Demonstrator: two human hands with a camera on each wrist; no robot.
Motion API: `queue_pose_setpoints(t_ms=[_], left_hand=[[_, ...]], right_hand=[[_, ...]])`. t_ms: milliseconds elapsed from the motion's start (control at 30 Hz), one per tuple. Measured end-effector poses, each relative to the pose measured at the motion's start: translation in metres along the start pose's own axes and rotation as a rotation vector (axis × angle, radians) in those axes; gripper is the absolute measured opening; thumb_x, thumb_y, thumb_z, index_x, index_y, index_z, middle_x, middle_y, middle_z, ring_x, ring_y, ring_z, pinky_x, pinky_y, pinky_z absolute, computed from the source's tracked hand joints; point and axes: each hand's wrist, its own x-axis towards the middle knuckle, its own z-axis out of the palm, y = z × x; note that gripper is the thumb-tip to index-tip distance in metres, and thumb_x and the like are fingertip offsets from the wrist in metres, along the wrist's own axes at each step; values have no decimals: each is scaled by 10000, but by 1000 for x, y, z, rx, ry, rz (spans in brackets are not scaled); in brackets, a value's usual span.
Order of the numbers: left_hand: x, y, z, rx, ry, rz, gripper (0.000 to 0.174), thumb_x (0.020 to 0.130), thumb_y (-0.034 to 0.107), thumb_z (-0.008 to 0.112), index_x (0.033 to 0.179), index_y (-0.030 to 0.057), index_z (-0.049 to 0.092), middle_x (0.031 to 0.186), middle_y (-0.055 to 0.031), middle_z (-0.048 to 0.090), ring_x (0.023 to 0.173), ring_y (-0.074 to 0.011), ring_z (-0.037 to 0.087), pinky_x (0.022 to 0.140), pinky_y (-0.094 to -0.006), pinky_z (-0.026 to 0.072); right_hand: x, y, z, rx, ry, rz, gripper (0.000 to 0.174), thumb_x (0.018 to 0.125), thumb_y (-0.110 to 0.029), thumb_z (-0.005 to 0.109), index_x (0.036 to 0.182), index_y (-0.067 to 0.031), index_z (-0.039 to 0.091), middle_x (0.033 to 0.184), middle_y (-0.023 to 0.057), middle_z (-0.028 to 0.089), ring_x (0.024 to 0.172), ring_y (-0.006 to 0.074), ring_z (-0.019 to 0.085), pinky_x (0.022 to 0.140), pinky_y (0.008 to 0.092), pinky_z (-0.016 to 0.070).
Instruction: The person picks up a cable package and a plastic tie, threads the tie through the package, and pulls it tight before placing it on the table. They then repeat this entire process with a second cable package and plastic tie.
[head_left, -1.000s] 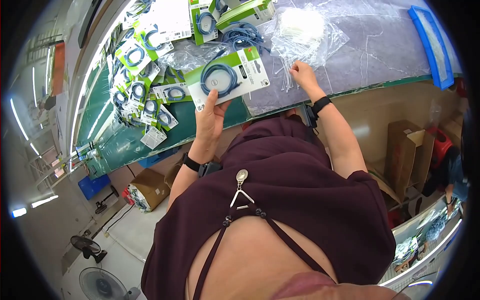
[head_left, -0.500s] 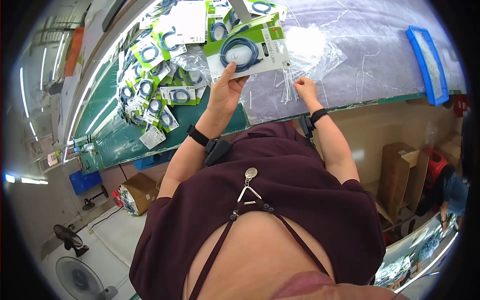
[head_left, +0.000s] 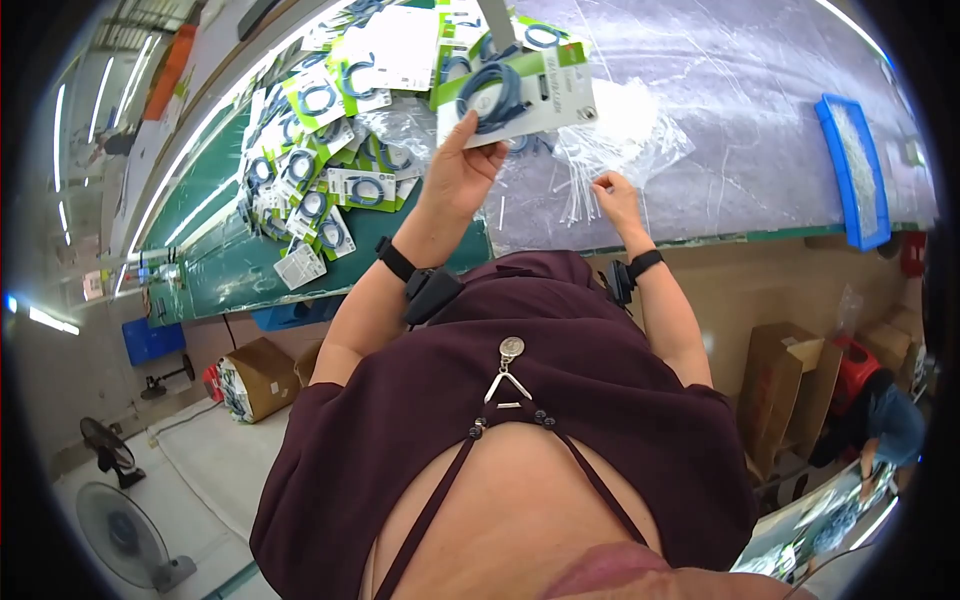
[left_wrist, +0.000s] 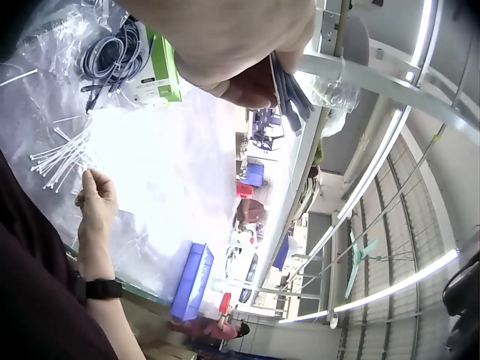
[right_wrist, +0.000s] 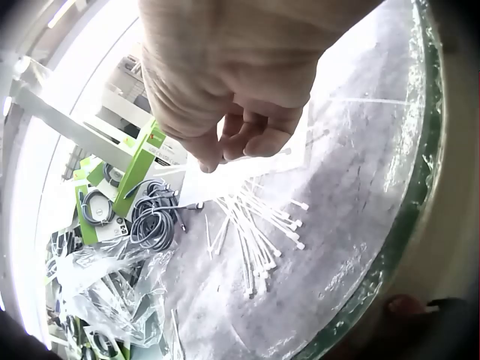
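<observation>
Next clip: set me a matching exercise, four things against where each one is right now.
Things:
1. cable pack
2. cable ties
3. blue tray
4. cardboard box

Places:
A. on the floor, under the table
B. held up by the left hand
C. near the table's edge, far to the person's right
D. lying on the table beside the right hand

Pairs: 1-B, 2-D, 3-C, 4-A

Carded cable and tie bundle
Green-and-white cable card (head_left: 515, 95), blue cable coiled on its face, is raised and tilted above the worktop (head_left: 740, 130). White cable ties (head_left: 578, 195) lie fanned near the worktop's front edge.
</observation>
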Motion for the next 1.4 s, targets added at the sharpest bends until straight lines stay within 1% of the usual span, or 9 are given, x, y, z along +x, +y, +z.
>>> queue_pose_setpoints(t_ms=[333, 433, 567, 667, 833, 933, 1067, 1233, 1400], left_hand=[[0, -7, -6, 13, 107, -31, 173, 885, 161, 594, 1010, 44, 569, 976, -89, 637, 851, -191, 612, 706, -311, 527], [-2, 1, -6, -28, 136, 8, 192, 894, 175, 582, 1019, 28, 577, 990, -107, 632, 849, -214, 595, 702, -308, 509], [-9, 5, 10, -151, 90, -57, 202, 897, 186, 574, 1017, 24, 589, 978, -96, 632, 850, -206, 567, 657, -282, 464], [-8, 8, 12, -280, 4, -113, 204, 897, 196, 571, 1004, 26, 605, 953, -81, 631, 844, -193, 542, 622, -262, 412], [-9, 13, 19, -342, 42, -119, 189, 892, 194, 576, 977, 30, 616, 928, -64, 629, 826, -182, 533, 613, -258, 397], [-11, 10, 25, -366, 65, -103, 172, 890, 196, 587, 960, 39, 594, 937, -79, 636, 808, -189, 562, 604, -277, 419], [-14, 9, 35, -401, 51, -119, 182, 892, 202, 583, 969, 38, 594, 956, -81, 636, 806, -190, 563, 602, -281, 417], [-19, 6, 52, -358, -2, -102, 190, 888, 205, 590, 969, 33, 593, 979, -87, 632, 807, -186, 554, 608, -277, 413], [-27, 4, 66, -466, -186, -148, 188, 868, 182, 610, 982, 34, 599, 927, -53, 601, 772, -157, 517, 627, -260, 401]], right_hand=[[6, 3, 9, 102, -108, 339, 137, 730, -142, 683, 805, -30, 657, 728, 45, 650, 647, 109, 585, 602, 252, 454], [3, -24, 3, 199, -95, 56, 98, 749, -109, 682, 819, -47, 656, 708, 15, 633, 615, 67, 539, 579, 218, 431], [-3, -130, -33, 335, -154, -50, 64, 743, -51, 681, 800, -46, 656, 721, 11, 621, 613, 82, 527, 570, 230, 426], [-3, -179, -56, 380, -59, -322, 76, 770, 2, 664, 827, -43, 639, 702, -30, 542, 570, 33, 427, 529, 183, 365], [-7, -213, -71, 359, -31, -409, 77, 778, 2, 660, 842, -34, 637, 706, -29, 514, 570, 40, 416, 521, 188, 356], [-12, -224, -78, 67, 94, -547, 94, 783, 8, 656, 864, -37, 641, 736, -7, 555, 579, 52, 452, 530, 193, 375], [-18, -239, -84, 168, 106, -431, 100, 782, 23, 650, 872, -22, 640, 794, 21, 598, 629, 65, 536, 574, 198, 428], [-13, -241, -83, 326, 88, -533, 82, 788, 33, 640, 860, -4, 631, 843, 39, 623, 696, 86, 601, 628, 200, 468], [-22, -261, -89, 535, -31, -353, 68, 790, 50, 626, 840, 5, 617, 832, 45, 619, 734, 103, 617, 647, 204, 481]])
